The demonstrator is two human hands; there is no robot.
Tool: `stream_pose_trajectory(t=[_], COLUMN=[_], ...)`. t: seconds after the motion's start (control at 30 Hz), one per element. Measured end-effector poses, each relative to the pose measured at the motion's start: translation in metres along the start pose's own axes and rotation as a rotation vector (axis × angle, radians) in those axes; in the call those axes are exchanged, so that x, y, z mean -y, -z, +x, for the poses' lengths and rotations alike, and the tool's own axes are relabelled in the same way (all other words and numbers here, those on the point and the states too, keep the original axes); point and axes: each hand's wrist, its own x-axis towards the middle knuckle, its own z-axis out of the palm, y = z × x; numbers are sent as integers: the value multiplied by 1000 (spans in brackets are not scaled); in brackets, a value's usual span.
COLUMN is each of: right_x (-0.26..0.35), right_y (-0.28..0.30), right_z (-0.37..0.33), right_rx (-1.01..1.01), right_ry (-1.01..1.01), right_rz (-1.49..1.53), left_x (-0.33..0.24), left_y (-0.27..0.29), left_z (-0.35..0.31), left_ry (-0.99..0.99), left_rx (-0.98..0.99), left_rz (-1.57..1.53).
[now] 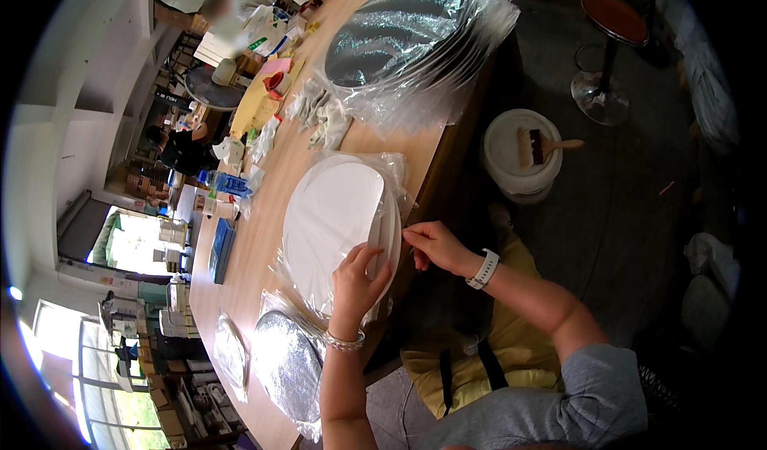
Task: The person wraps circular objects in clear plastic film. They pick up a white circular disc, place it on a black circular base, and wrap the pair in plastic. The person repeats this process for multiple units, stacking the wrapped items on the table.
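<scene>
A stack of white oval sheets (327, 214) lies at the near edge of the table, with clear plastic film (391, 166) around it. One sheet near the edge is slightly lifted or curled. My left hand (359, 278) rests on the near right part of the stack, thumb and fingers apart. At the stack's right edge, my right hand (435, 246) is closed in a pinch. Whatever sits between its fingertips is too small to make out. A silver padded oval piece (288, 370) in clear film lies just left of my left forearm.
Dark shiny ovals in loose film (399, 35) fill the table's far end. Crumpled gloves (319, 114), a blue box (222, 250) and water bottles (228, 183) lie along the table (256, 246). A lidded white bucket (519, 174) bearing a brush (543, 146) and a stool (613, 19) stand right.
</scene>
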Motion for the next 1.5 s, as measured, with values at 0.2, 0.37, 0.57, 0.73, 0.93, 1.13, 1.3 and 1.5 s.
stream_pose_trajectory(t=[0.2, 0.37, 0.57, 0.73, 0.93, 1.13, 1.3, 1.5], right_x=[4, -3, -4, -6, -8, -8, -3, -4], right_y=[-7, -7, -6, -4, -4, -2, -5, -8], right_z=[0, 5, 4, 4, 4, 5, 5, 8], right_rx=[-46, -65, -41, -34, -35, -26, -31, -32], right_ry=[-11, -37, -44, -46, -51, -73, -50, -59], right_rz=[-47, 82, 158, 171, 188, 213, 106, 154], left_x=[12, 5, 9, 12, 9, 5, 6, 15], left_y=[-6, -3, -3, 0, -1, 5, -3, -10], left_z=[-2, 3, 4, 4, 3, 5, 2, -2], left_ry=[-146, -179, -93, -59, -21, 6, -50, -122], left_rx=[-2, -35, -3, 14, -3, 39, 33, -48], left_rz=[188, 127, 74, 26, 34, -41, 149, 220])
